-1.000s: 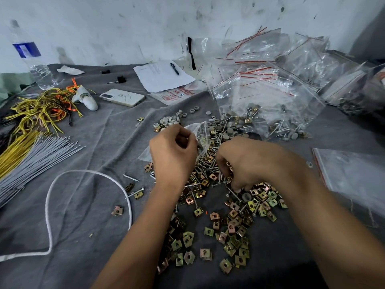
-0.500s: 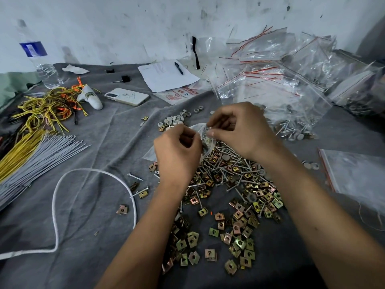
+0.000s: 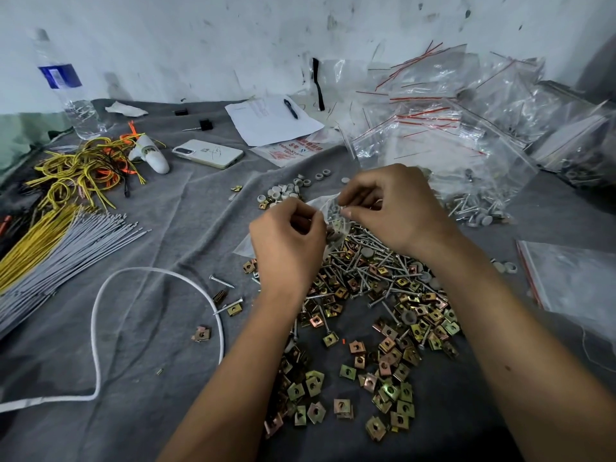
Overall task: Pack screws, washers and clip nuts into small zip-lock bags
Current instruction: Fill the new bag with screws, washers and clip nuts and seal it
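Grey cloth (image 3: pixel 160 328) carries clip nuts (image 3: pixel 383 378).

Centre: I see my left hand (image 3: pixel 286 248) and right hand (image 3: pixel 396 208) on one bag (image 3: pixel 328 211), above the screws (image 3: pixel 363 265).
Near: clip nuts (image 3: pixel 370 368) lie in front of the screws.
Far centre: washers (image 3: pixel 286 191), then the phone (image 3: pixel 208 153) and paper (image 3: pixel 271 120) behind.
Far right: heap of bags (image 3: pixel 443 128).
Left: wires (image 3: pixel 63 241), cord (image 3: pixel 100 328).
Far left: bottle (image 3: pixel 68 88).
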{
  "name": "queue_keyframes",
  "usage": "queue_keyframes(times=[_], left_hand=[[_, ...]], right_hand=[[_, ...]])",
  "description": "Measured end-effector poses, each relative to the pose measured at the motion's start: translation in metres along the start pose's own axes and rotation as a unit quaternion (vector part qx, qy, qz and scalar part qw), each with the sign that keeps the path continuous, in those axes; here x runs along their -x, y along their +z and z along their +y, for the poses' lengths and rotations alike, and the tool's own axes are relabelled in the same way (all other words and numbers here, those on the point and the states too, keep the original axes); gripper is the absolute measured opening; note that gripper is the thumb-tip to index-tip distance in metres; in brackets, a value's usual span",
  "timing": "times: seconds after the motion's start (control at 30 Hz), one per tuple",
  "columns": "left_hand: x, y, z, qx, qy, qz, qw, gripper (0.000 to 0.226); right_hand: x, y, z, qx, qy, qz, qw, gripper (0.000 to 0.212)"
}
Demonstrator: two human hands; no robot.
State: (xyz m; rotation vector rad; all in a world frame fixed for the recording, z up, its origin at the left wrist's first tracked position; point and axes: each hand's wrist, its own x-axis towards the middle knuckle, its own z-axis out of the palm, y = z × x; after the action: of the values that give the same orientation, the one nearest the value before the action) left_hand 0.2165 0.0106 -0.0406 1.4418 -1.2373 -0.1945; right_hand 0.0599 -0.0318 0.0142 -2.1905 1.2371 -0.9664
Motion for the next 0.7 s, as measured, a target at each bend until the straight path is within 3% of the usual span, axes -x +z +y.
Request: queue_keyframes(times=[0.2,0.3,0.4,0.53,0.7], left_hand=[[-0.006,-0.009,0.004,0.020,-0.038,0.039,0.998,0.022],[-0.016,-0.027,0.008,0.053,-0.076,0.079,0.993,0.020],[-0.034,-0.049,0.018,0.013,-0.058,0.092,0.994,0.020],[-0.066,-0.095,0.043,-0.093,0.012,0.151,0.984,0.009],[-0.083,-0.138,0.069,-0.172,0.036,0.166,0.970,0.029]], right_hand=[[0.002,-0.008,0.016,0.015,0.039,0.018,0.999,0.009],[0.003,-0.020,0.023,0.081,0.053,-0.093,0.991,0.014],[0.005,-0.023,0.020,0.131,0.057,-0.227,0.963,0.017],[0.005,-0.025,0.017,0.138,0.074,-0.285,0.945,0.019],[0.006,-0.017,0.014,0.190,0.077,-0.333,0.920,0.026]])
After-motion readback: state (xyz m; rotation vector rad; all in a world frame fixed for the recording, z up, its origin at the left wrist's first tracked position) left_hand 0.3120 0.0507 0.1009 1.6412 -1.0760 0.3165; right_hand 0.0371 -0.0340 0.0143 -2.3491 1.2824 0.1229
